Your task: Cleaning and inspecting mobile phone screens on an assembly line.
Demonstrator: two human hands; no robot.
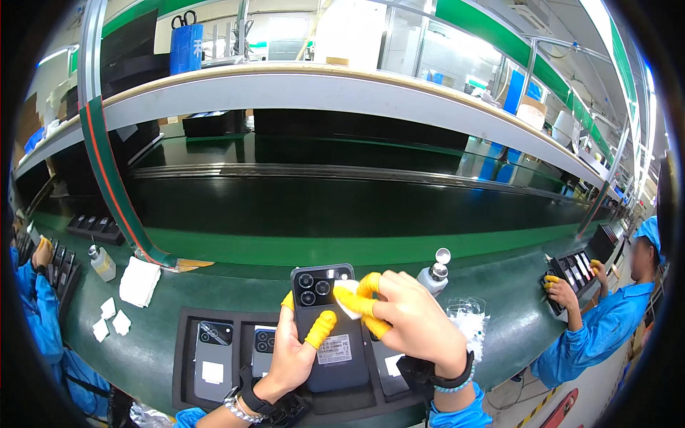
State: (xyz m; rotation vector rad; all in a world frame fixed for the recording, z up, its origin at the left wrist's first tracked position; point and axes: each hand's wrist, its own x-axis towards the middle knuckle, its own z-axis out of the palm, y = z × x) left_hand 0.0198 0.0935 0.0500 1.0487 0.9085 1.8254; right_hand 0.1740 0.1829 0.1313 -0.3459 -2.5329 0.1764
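Observation:
My left hand, in yellow finger cots, grips a dark smartphone around its side, thumb on its back. The phone is held back up, with a triple-lens camera block at the top and a printed label lower down. My right hand, also in yellow finger cots, pinches a small white wipe against the phone's back beside the lenses. Below lies a black foam tray with grey phones in its slots: one phone at the left, another phone partly behind my left hand, and a phone under my right forearm.
A dispenser bottle with its lid raised stands beyond my right hand, near clear plastic bags. At left are a second bottle, a folded white cloth and white scraps. Co-workers in blue sit at both sides.

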